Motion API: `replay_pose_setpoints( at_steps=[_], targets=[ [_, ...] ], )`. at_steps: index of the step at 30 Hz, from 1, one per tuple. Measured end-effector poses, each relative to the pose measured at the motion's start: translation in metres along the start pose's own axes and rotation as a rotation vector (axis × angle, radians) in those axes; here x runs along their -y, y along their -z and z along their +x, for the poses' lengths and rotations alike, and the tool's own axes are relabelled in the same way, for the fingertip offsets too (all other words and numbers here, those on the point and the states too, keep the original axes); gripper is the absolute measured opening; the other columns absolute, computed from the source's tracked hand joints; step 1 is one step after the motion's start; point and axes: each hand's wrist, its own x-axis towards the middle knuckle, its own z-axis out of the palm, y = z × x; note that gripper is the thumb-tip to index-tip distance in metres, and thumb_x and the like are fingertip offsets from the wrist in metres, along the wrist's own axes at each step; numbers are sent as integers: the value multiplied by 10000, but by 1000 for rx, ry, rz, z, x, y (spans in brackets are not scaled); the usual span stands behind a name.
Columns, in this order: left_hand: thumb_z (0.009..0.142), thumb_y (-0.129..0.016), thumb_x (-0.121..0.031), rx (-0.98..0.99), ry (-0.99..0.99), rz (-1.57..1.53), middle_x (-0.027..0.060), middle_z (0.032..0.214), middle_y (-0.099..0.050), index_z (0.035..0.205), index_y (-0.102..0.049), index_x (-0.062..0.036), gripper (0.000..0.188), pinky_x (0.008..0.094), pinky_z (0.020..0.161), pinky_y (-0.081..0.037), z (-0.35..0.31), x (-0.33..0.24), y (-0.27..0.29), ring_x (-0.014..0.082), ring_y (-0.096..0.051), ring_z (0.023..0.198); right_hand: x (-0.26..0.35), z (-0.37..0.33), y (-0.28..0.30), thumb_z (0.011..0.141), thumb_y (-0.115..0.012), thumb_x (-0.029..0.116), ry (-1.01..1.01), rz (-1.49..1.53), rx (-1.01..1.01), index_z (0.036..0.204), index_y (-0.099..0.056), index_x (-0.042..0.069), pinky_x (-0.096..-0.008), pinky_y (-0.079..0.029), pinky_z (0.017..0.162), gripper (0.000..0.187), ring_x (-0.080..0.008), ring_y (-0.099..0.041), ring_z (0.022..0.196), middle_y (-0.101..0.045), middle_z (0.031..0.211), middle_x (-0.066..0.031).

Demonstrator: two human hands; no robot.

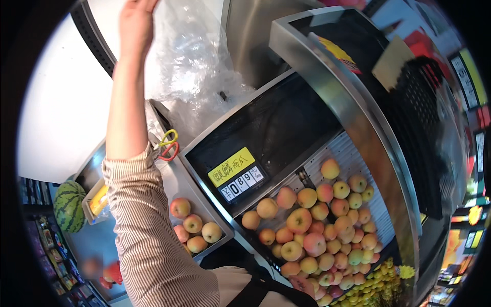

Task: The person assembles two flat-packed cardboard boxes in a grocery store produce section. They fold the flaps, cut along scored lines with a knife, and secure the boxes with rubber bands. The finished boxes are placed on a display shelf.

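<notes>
My left arm, in a striped sleeve, stretches up from the lower edge. My left hand (137, 20) is at the top edge, where the frame cuts off its fingers, so whether it holds anything is hidden. Beside it hang crumpled clear plastic bags (189, 61). Close to the cuff, scissors (169, 146) with one yellow and one red handle stick out. Several apples (192, 223) lie on a metal tray (179, 174) to the right of my sleeve. My right hand cannot be made out.
A large heap of apples (314, 244) fills the display bin on the right, with small yellow-green fruit (376, 284) below it. A price sign (237, 175) stands on the black panel. A curved metal edge (358, 97) bounds the bin. At left sits a watermelon (70, 205).
</notes>
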Motion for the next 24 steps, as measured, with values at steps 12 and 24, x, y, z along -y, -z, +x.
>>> replay_pose_setpoints(
  at_steps=[12,24],
  targets=[
    [944,-600,-59,1035,108,315,69,1342,-582,1317,-590,-80,374,350,1077,-420,-316,-255,-173,214,-513,1295,-111,-69,24,968,-630,175,387,291,108,1305,-586,47,-339,-503,946,363,-221,-632,1097,-633,1210,-108],
    [797,-763,-78,1608,25,-748,136,1396,-546,1217,-665,-105,432,468,1046,-444,-590,-447,-238,353,-543,1270,-172,-136,63,1010,-484,406,637,1687,-473,1490,-382,133,-529,-335,1135,562,-304,-461,1339,-472,1472,-113]
  ],
)
